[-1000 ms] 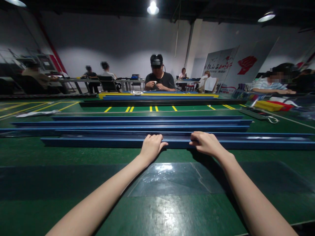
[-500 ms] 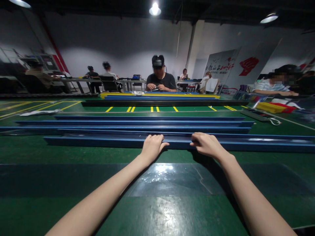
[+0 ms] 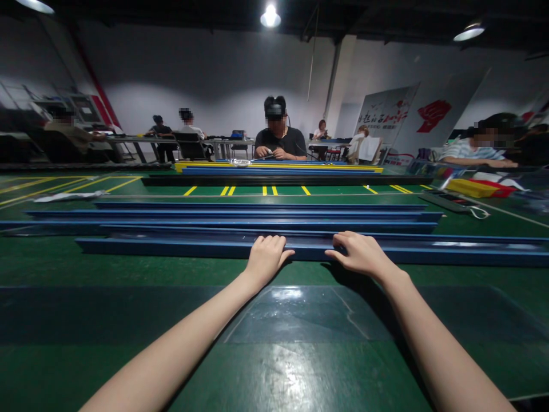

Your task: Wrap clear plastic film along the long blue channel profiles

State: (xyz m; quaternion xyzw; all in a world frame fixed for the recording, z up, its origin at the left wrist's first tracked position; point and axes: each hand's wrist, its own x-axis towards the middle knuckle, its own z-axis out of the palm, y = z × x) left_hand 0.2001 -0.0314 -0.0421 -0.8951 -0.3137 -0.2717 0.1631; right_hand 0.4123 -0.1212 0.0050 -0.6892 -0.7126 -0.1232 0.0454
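Observation:
A long blue channel strip (image 3: 171, 247) lies crosswise on the green table (image 3: 171, 272). My left hand (image 3: 268, 254) grips its near wall, fingers bent over into the channel and thumb along the front. To the right, my right hand (image 3: 358, 252) holds the same strip, its fingers curled over the wall and its thumb out to the left at the front face. Inside the channel, a clear glossy piece shows at the right. Closer to me, a clear plastic sheet (image 3: 295, 320) lies flat under my forearms.
More blue strips (image 3: 214, 215) lie parallel just beyond. Farther back are a black strip (image 3: 283, 181) and a yellow strip (image 3: 283, 167), with a co-worker (image 3: 281, 137) seated behind. A dark flat tool with a loop (image 3: 454, 203) and a yellow tray (image 3: 472, 187) sit at the right.
My right thumb has stretched out to the left along the strip's front. My left hand and the blue strip stay in place.

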